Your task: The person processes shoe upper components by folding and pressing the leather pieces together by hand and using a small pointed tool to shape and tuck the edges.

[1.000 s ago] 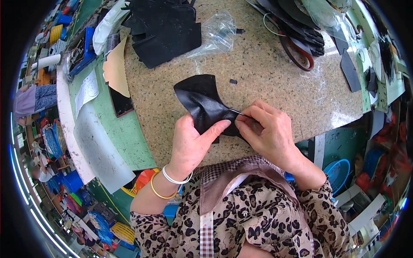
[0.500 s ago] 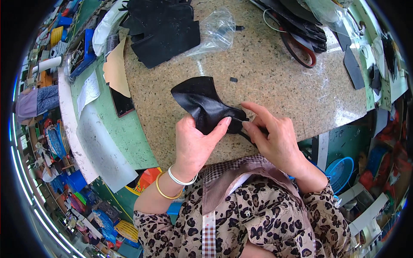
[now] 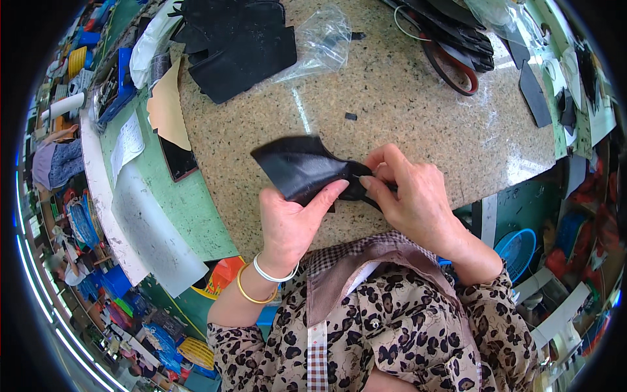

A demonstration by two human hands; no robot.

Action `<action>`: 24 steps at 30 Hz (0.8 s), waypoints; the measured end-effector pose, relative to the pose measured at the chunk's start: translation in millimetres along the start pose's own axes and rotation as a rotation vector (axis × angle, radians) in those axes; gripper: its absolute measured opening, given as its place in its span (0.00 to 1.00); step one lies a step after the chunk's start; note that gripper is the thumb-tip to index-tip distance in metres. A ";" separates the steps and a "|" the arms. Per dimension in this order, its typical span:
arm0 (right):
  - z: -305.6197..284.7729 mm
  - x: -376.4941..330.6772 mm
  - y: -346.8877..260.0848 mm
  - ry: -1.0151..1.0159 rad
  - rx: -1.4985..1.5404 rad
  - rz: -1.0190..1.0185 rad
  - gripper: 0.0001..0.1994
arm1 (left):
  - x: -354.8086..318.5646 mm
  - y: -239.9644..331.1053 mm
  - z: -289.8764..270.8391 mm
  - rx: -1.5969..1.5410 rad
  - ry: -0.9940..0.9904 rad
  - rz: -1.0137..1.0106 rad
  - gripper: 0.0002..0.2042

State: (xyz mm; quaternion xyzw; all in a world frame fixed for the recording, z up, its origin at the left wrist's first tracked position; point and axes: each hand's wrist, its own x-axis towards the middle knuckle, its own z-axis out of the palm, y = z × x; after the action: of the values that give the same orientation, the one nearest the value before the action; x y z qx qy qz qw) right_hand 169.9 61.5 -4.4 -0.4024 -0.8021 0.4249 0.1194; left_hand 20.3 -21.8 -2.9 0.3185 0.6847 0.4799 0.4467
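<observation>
Over the near part of the speckled stone table (image 3: pixel 405 111) I hold a black, shiny leather-like piece (image 3: pixel 294 163), wide at its left end and narrow at its right. My left hand (image 3: pixel 287 219) is closed on it from below, with the thumb on top and the fingers hidden underneath. At the narrow end, my right hand (image 3: pixel 411 196) pinches the edge between thumb and index finger. A thin black strip shows beneath the right fingers. Small detail where the fingertips meet is too dark to make out.
Stacked black pieces (image 3: pixel 241 49) and a clear plastic bag (image 3: pixel 320 46) lie at the far left. More black pieces (image 3: pixel 457 32) and a red-and-black band (image 3: pixel 467 81) are at the far right. A small black scrap (image 3: pixel 351 116) lies mid-table. Tan card (image 3: pixel 168 108) sits along the left edge.
The wide end of the black piece has dropped nearer and flattened. My right index finger has bent from stretched out into a pinch on the narrow end.
</observation>
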 end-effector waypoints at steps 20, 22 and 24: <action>8.3 -26.2 13.2 0.079 0.154 -0.358 0.13 | 8.4 3.6 -19.8 0.351 -0.140 0.243 0.08; 13.1 -26.2 11.2 0.080 0.230 -0.273 0.11 | 8.7 5.5 -21.4 0.433 -0.211 0.206 0.07; 17.3 -24.7 7.2 0.075 0.305 -0.188 0.10 | 8.3 5.2 -21.7 0.393 -0.207 0.160 0.07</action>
State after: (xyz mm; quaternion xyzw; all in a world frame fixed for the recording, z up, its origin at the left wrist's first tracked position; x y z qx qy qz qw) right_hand 180.6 35.2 -16.8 -0.3186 -0.7575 0.5130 0.2482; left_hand -3.0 -20.9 2.5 0.5001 0.6882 0.3358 0.4044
